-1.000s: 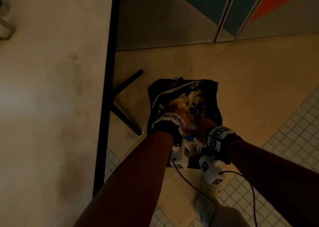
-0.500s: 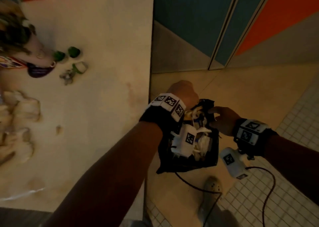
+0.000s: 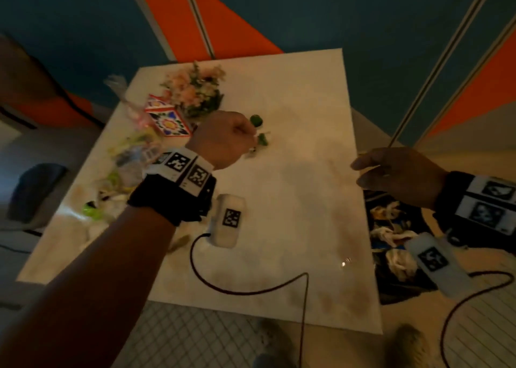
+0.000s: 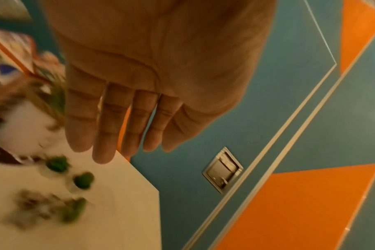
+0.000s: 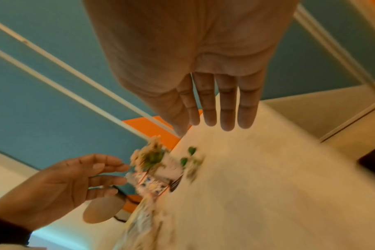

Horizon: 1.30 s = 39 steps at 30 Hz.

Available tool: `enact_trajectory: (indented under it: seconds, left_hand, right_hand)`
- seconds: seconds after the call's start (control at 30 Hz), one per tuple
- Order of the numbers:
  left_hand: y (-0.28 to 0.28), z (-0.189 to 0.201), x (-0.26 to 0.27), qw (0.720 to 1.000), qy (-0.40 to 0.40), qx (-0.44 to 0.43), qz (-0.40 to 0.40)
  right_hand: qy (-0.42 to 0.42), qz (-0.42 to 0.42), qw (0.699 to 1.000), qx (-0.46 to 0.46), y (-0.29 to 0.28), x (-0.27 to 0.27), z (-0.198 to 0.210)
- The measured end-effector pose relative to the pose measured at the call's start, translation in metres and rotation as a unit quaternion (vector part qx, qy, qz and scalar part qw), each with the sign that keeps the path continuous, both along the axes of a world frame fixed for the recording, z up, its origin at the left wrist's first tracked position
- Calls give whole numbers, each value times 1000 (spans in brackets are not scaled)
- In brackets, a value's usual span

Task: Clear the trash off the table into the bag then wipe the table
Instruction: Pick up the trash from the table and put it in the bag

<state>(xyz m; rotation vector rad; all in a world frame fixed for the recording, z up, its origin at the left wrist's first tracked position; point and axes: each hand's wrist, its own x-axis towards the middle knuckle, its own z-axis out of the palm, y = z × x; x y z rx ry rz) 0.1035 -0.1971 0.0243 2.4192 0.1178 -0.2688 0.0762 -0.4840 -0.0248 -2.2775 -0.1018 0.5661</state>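
Note:
The black trash bag (image 3: 391, 289) stands open on the floor at the table's right side, with crumpled paper inside. My left hand (image 3: 226, 141) hovers empty over the white table (image 3: 307, 200), fingers straight (image 4: 118, 135), just short of small green scraps (image 3: 256, 120) (image 4: 57, 163). A blurred pile of wrappers and tissues (image 3: 125, 169) lies along the table's left edge. My right hand (image 3: 391, 172) is open and empty (image 5: 214, 110) above the table's right edge, over the bag.
A bunch of pink flowers (image 3: 195, 91) and a patterned box (image 3: 167, 121) sit at the table's far left. Faint brown stains (image 3: 351, 297) mark the near right of the table. Cables trail from both wrists. Blue and orange wall panels stand behind.
Both hands came up out of the bag. The left swung over the table to the green scraps; the right rose to the table's edge. The view turned from floor to table.

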Motion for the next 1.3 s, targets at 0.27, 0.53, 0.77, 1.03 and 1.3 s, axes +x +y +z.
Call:
enact_trajectory:
  seconds: [0.27,0.53,0.77,1.03,1.3]
  left_hand:
    - [155,17,-37,986,15,143,79]
    - [231,-55,-80,953,157,237,103]
    - [245,-87,-98,929,187,316,45]
    - [257,-102,-99,951,130,241,140]
    - [265,-111,-111,975,57,166,135]
  right_hand:
    - [5,84,996,-8,146,-8,12]
    - [53,176,980,-80,254,2,-23]
    - [39,254,956,-143,323,4,-68]
    - [-29,295,941,-163,374,12,-83]
    - [-12,330,917,-222,389,19,-91]
